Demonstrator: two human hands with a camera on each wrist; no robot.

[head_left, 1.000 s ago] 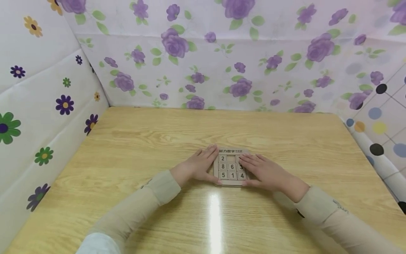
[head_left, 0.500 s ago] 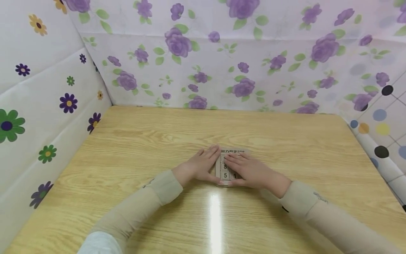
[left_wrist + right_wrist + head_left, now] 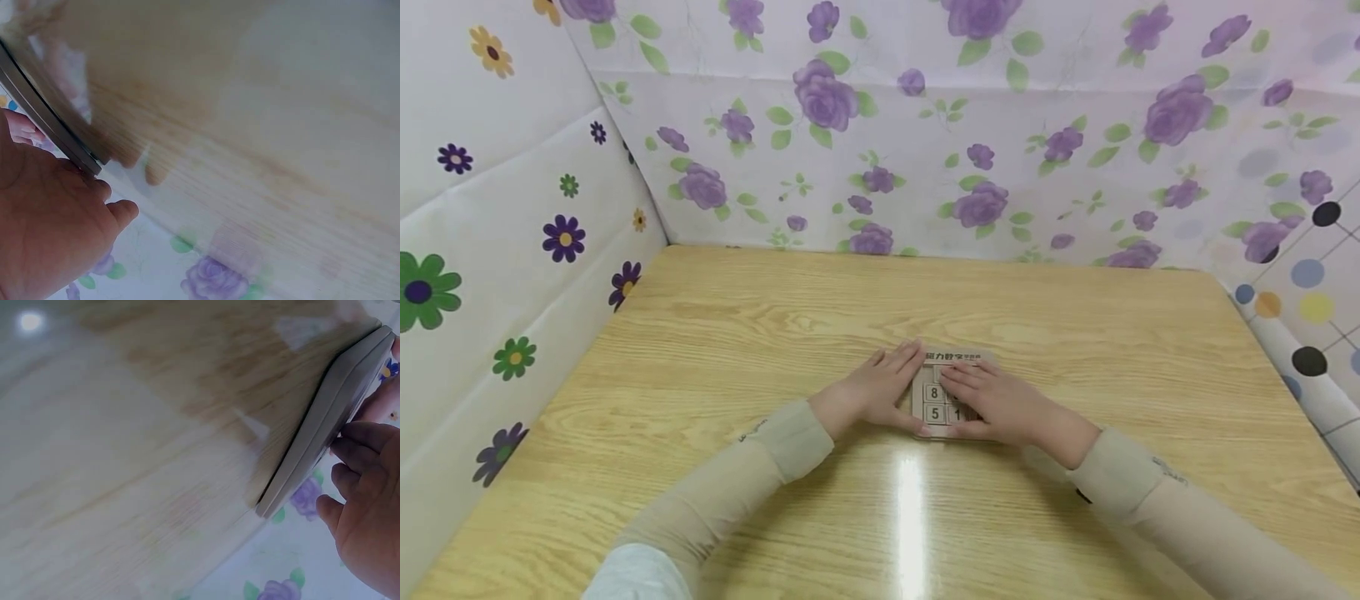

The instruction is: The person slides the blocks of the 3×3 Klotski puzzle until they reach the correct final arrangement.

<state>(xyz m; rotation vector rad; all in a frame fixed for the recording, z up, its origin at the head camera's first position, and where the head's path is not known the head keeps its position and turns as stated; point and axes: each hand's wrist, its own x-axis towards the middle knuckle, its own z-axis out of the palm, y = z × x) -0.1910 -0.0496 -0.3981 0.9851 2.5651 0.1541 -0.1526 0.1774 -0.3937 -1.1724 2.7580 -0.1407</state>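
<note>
A sliding number puzzle (image 3: 919, 400) lies flat on the table, its square tiles in a pale frame with dark lettering along the far edge. The tiles 8, 5 and 1 show in the head view; the right hand hides most others. My left hand (image 3: 880, 390) rests along the puzzle's left side, fingers straight toward the far corner and thumb at the near left corner. My right hand (image 3: 1000, 404) lies over the tiles from the right, fingertips on the top row and thumb near the front edge. In the right wrist view its fingers (image 3: 359, 453) reach over the puzzle's rim (image 3: 319, 425).
The glossy wood-grain table (image 3: 775, 333) extends around the puzzle, with a bright light streak (image 3: 911, 517) in front. A purple-flowered cloth (image 3: 850, 125) hangs behind it. Flower-patterned (image 3: 512, 208) and dotted (image 3: 1311, 275) coverings stand at the left and right.
My right hand has moved left from the right column across the tiles, then slightly back right. My left hand stays at the puzzle's left side. The head view has shifted slightly.
</note>
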